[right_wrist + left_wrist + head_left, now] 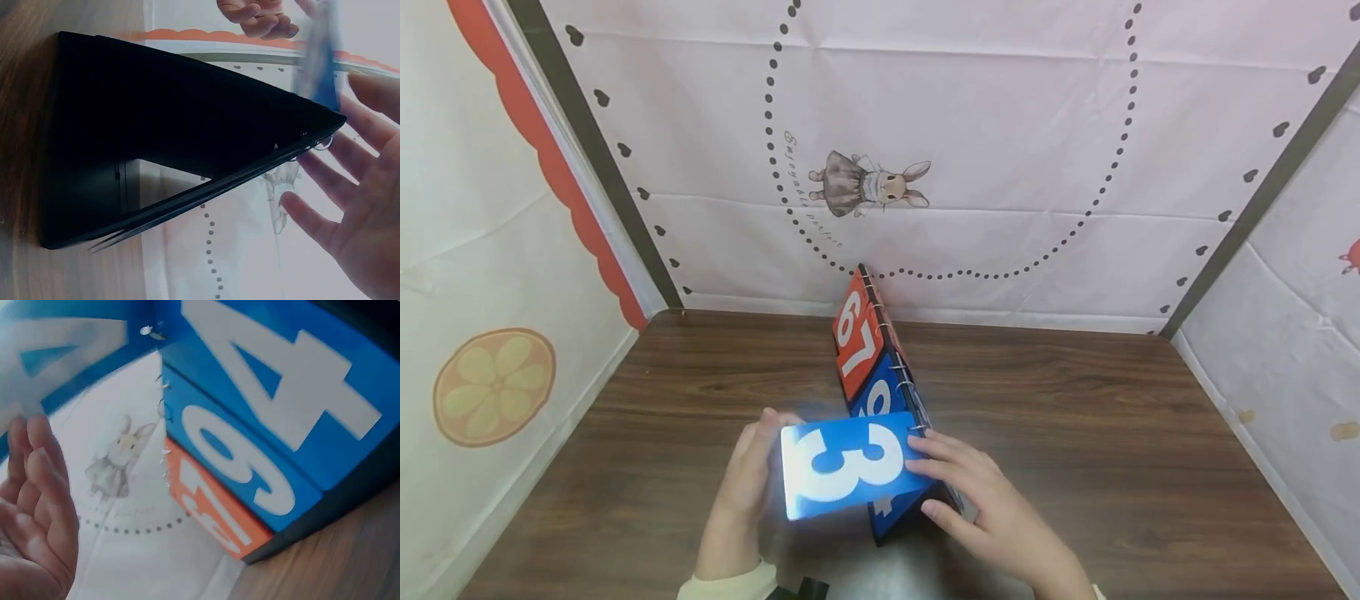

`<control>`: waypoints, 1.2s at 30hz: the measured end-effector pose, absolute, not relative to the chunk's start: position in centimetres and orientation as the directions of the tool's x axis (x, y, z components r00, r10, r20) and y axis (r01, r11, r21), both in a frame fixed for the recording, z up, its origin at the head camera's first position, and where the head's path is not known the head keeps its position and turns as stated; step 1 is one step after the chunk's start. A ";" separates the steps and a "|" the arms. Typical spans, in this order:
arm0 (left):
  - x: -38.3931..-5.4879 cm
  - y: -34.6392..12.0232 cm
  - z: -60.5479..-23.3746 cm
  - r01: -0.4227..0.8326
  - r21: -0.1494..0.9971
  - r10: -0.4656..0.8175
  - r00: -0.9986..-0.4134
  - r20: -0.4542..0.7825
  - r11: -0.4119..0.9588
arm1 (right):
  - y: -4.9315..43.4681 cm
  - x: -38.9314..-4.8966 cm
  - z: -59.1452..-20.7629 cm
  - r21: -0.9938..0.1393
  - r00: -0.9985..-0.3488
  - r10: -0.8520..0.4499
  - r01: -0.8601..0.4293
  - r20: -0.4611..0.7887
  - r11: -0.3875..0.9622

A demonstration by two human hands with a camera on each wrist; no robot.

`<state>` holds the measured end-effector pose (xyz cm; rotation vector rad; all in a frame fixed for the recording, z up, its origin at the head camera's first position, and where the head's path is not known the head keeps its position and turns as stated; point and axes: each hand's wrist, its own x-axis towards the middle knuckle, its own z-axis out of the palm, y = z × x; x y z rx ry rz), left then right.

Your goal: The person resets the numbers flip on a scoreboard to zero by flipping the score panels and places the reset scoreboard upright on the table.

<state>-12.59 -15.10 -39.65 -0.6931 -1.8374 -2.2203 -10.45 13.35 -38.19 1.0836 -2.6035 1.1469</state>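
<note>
A flip scoreboard with large white numbers on blue and red cards stands like a tent on the table. One blue card is lifted off its ring spine, showing a white 3 in the head view and a 4 on its other face. My left hand is at the card's outer edge, loosely bent fingertips against its underside. On the spine side, my right hand has its fingers spread and extended over the card's ringed edge. In the right wrist view the card is blurred.
The brown wooden table lies under the scoreboard. A pale cloth wall with a printed rabbit rises behind it, and side walls flank the table.
</note>
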 end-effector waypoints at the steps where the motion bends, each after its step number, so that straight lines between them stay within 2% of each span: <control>1: -12.5 -15.3 -39.7 0.418 0.889 0.166 -0.878 0.448 -0.190 | 13.3 -10.4 -38.2 -0.603 -0.741 -0.577 -0.645 0.344 0.469; 3: -12.5 -15.8 -39.7 0.368 0.926 0.194 -0.906 0.377 -0.085 | 13.3 -10.4 -38.1 -0.605 -0.742 -0.580 -0.642 0.337 0.470; 7: -12.5 -16.9 -40.3 0.155 0.977 0.193 -0.973 0.126 0.146 | 13.9 -10.4 -37.8 -0.654 -0.768 -0.538 -0.609 0.347 0.448; 9: -12.6 -17.6 -40.7 0.084 0.978 0.199 -0.979 0.045 0.190 | 14.4 -10.4 -37.6 -0.671 -0.783 -0.508 -0.595 0.359 0.443; 13: -12.8 -18.6 -41.6 0.044 0.981 0.254 -0.967 -0.006 0.191 | 15.5 -10.9 -37.5 -0.666 -0.781 -0.472 -0.609 0.410 0.430; 19: -13.4 -17.9 -42.5 -0.109 0.947 0.215 -0.960 -0.180 0.304 | 16.2 -11.2 -37.5 -0.655 -0.775 -0.446 -0.624 0.448 0.426; 24: -13.7 -16.6 -43.5 -0.144 0.915 0.227 -0.943 -0.242 0.376 | 16.2 -11.3 -37.5 -0.650 -0.794 -0.434 -0.603 0.426 0.463; 29: -14.2 -15.4 -44.6 -0.165 0.905 0.261 -0.924 -0.281 0.391 | 16.3 -11.4 -37.8 -0.649 -0.811 -0.449 -0.576 0.375 0.498; 36: -14.9 -14.4 -46.0 -0.165 0.908 0.289 -0.913 -0.289 0.386 | 16.3 -11.7 -38.1 -0.635 -0.853 -0.509 -0.459 0.117 0.622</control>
